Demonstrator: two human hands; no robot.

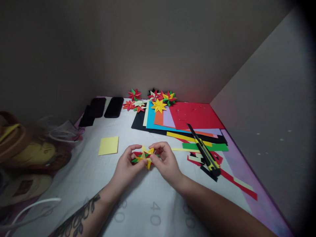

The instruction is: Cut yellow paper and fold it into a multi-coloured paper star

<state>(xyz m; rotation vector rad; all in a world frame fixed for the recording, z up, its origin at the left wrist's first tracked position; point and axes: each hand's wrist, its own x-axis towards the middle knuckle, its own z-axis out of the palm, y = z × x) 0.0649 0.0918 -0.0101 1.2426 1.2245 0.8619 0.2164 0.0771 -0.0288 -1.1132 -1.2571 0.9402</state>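
A folded paper star (147,156) in yellow, red and green is held just above the white table cover. My left hand (129,163) pinches its left side between thumb and fingers. On the opposite side, my right hand (166,162) grips the star's points, thumb toward me and fingers behind. Parts of the star are hidden by my fingertips. To the left of my hands lies a yellow sticky-note pad (108,145). Several finished paper stars, among them a yellow star (158,105) and a red and green star (134,94), sit together near the wall.
Coloured paper sheets (195,115) are stacked at the back right. A utility knife (204,151) lies across paper strips (237,184) and scraps. Two dark phone-like slabs, including a black phone (114,107), lie at the back left. A basket (14,141) and a white cable (37,204) are at left.
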